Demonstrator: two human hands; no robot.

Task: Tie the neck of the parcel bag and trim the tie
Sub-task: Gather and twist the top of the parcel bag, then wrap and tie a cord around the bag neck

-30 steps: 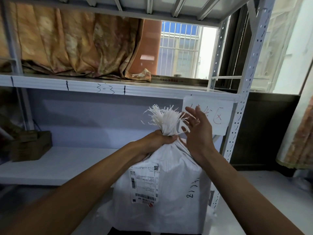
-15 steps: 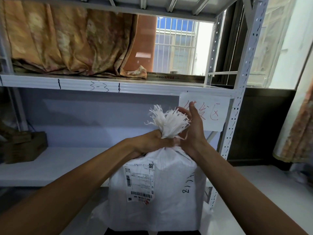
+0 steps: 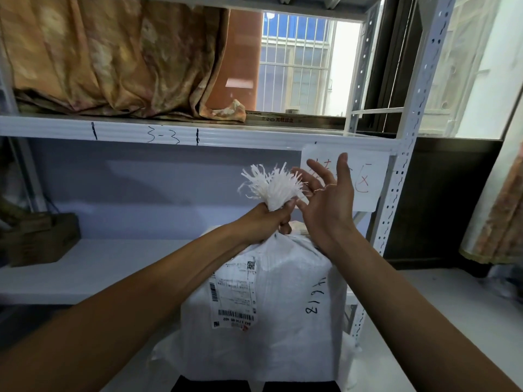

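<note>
A white woven parcel bag (image 3: 285, 321) stands upright in front of me, with a shipping label (image 3: 235, 295) on its front and black handwritten digits on its right side. My left hand (image 3: 267, 222) is clenched around the gathered neck, and a frayed white tuft (image 3: 273, 185) fans out above the fist. My right hand (image 3: 329, 199) is open just right of the tuft, palm turned toward it, fingers spread. A thin thread lies across the right fingers. No tie or cutting tool is visible.
A white metal shelf rack (image 3: 407, 171) stands right behind the bag, its beam marked "3-3" (image 3: 162, 135). A paper sign (image 3: 365, 179) with red writing hangs on the beam. An orange curtain (image 3: 113, 58) lies on the upper shelf. A brown box (image 3: 42, 239) sits on the lower shelf at left.
My right hand, which half a second ago was closed around the tuft, has let go and opened to the right. My left hand keeps its grip on the neck.
</note>
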